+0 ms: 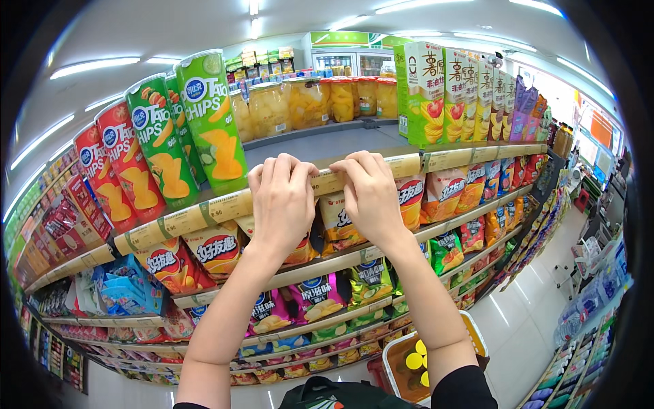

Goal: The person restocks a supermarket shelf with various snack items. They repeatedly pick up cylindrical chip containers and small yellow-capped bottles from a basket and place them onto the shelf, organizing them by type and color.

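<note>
My left hand (283, 197) rests with bent fingers over the tan price-label strip (219, 208) along the top shelf's front edge. A short way to its right, my right hand (372, 197) curls its fingers over the same strip, thumb side facing the left hand. Both thumbs are partly hidden. Just left of my left hand stands a green canister of potato chips (212, 122), with green and red canisters (127, 158) beyond it. Behind my fingers lies the grey top shelf board (317, 142). Bags of chips (337, 225) stand on the shelf below, partly covered by my hands.
Glass jars of fruit (309, 102) line the back of the top shelf. Tall snack boxes (426, 97) stand to the right. Below by my right arm is a basket (391, 353) holding yellow-lidded containers (414, 361). Large water bottles (577, 317) stand across the aisle (516, 317).
</note>
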`<state>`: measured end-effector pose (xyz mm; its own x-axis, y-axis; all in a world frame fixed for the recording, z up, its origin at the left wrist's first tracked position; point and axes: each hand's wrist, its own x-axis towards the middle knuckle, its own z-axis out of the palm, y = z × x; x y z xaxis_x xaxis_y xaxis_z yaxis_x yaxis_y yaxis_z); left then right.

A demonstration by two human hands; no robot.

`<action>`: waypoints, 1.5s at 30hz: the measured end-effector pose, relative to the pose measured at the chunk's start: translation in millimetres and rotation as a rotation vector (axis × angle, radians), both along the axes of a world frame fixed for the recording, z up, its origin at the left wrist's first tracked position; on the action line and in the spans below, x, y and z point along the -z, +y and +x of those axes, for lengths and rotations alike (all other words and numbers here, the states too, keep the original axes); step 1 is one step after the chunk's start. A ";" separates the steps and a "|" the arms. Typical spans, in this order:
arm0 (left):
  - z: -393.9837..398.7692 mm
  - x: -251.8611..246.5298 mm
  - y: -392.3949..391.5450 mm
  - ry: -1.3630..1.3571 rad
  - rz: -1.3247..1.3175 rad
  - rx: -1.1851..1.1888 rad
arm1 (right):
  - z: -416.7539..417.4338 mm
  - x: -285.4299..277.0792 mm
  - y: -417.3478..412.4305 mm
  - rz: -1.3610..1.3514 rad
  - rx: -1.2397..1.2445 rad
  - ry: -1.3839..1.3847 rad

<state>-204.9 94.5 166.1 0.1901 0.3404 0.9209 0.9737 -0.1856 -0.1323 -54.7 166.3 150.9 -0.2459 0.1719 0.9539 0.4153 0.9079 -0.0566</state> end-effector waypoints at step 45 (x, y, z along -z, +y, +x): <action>276.0 455.0 -35.0 -0.189 -1.823 0.783 | 289.2 547.4 -182.0 -1.631 0.970 0.032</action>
<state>71.1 59.5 -288.9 0.6968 0.6367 -0.3303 0.6044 -0.2732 0.7484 234.6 -15.7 -396.5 0.4880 0.8340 -0.2576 0.6601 -0.5457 -0.5162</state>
